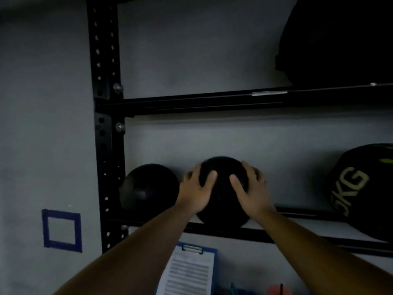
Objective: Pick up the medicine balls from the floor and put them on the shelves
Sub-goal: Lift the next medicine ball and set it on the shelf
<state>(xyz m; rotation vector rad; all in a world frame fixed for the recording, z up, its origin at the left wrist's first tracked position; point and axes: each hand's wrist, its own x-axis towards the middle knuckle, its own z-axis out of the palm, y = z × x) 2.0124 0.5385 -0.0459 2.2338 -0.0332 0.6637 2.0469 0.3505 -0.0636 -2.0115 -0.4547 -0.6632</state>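
Note:
A black medicine ball (223, 169) rests on the lower shelf rail (229, 232) of a black metal rack. My left hand (196, 193) grips its left side and my right hand (249, 191) grips its right side, thumbs on the front. A second black ball (148, 188) sits just to its left on the same shelf, close beside my left hand. A larger black ball marked "KG" in gold (359, 192) sits at the right end of that shelf.
The rack's upright post (106, 124) stands at the left against a grey wall. The upper shelf (212, 102) carries a big dark ball (340, 39) at the right. A blue clipboard with paper (189, 271) hangs below the lower shelf. Blue tape forms a square (62, 230) on the wall.

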